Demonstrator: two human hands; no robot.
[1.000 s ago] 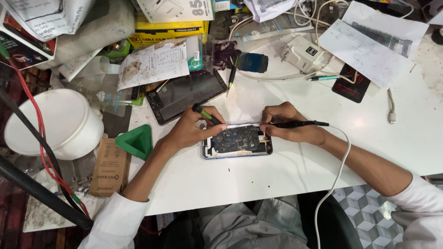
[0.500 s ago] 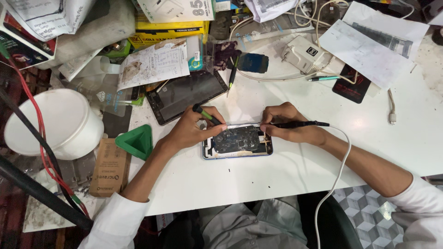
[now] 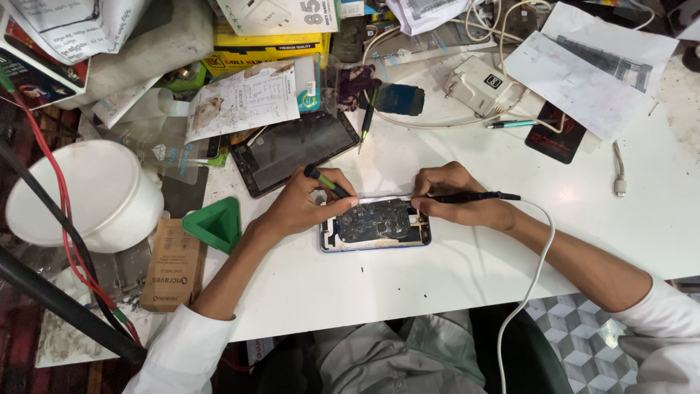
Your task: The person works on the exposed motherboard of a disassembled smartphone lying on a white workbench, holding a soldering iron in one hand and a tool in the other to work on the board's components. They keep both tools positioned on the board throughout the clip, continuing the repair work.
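Left hand [image 3: 295,208] pinching a green-handled screwdriver [image 3: 329,182], tip on the opened phone [image 3: 375,225] just below; right hand [image 3: 456,197] gripping a corded black tool [image 3: 474,197] at the phone's other end.

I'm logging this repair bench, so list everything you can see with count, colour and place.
opened phone: one, dark inside, table centre
screwdriver: one, green and black, in left hand
corded tool: one, black with white cable, in right hand
tablet: one, black, behind the phone
triangular tool: one, green, left table edge
bowl: one, white, far left
cardboard box: one, brown, left of table
charger: one, white, back
papers: several, white, back right
table: one, white
left hand: on phone's left end
right hand: at phone's right end
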